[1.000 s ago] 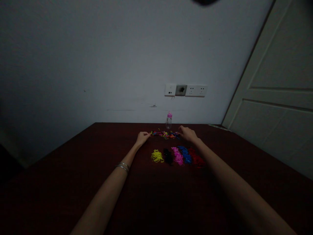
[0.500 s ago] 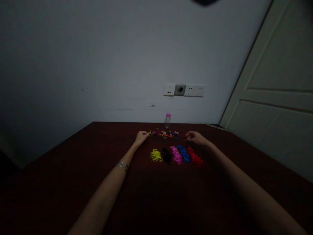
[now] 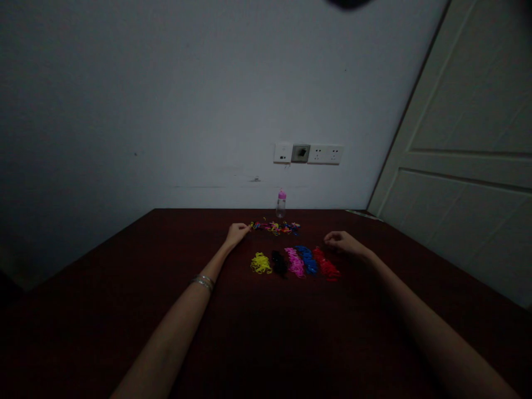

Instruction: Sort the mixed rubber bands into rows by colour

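Observation:
Small loops, seemingly rubber bands, lie in a mixed-colour heap (image 3: pixel 276 228) toward the back of the table. At that heap's left end my left hand (image 3: pixel 238 233) is closed in a pinch, a yellow rubber band (image 3: pixel 251 225) showing at its fingertips. My right hand (image 3: pixel 344 243) hovers just behind and right of the red band pile (image 3: pixel 327 265), fingers curled together; what they hold, if anything, is too small and dark to make out. Left of the red bands are sorted piles: blue (image 3: pixel 308 259), pink (image 3: pixel 295 262), black (image 3: pixel 279 262) and yellow (image 3: pixel 261 263).
A clear bottle with a pink top (image 3: pixel 281 204) stands upright behind the mixed heap, close to the wall. The dark red table (image 3: pixel 233 332) meets the wall, which carries sockets (image 3: pixel 325 154). A pale panelled door (image 3: pixel 465 160) rises at the right.
My right hand has moved away from the mixed heap, right and nearer to me, toward the red pile. My left hand stays at the heap's left end. The view has shifted slightly.

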Demonstrator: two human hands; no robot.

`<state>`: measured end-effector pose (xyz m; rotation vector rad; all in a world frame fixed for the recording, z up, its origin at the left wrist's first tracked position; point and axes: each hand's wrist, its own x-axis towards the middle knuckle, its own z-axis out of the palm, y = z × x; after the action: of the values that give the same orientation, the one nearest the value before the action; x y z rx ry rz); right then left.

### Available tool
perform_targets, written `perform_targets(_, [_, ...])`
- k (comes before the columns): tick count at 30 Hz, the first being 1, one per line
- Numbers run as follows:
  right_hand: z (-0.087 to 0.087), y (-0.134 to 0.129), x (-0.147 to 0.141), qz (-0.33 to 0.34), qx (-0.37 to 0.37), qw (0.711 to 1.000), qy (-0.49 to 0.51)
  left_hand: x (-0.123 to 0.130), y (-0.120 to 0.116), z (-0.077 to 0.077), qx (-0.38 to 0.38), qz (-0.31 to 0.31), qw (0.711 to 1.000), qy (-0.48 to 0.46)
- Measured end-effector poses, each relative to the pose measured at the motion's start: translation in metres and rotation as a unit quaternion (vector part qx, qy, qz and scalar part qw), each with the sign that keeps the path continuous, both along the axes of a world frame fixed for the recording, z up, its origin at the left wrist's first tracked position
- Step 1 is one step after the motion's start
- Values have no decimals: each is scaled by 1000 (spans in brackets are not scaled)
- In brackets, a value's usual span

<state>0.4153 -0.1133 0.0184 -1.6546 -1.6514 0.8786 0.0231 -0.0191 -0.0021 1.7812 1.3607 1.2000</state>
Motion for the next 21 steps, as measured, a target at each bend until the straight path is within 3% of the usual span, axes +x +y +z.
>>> perform_targets(7, [-27,-4,10,-67,126,990,-6,4,0,4,1,36,999,7])
perform_targets(14, [-37,-8,6,-92,191,975,-63,7,2,6,49,67,993,80])
perform_targets(17, [-37,-9,5,-93,190,975,-69,16,5,10,63,47,989,128])
perform_targets(21, [-35,-10,5,-98,186,975,-67,41,8,21,92,-43,974,200])
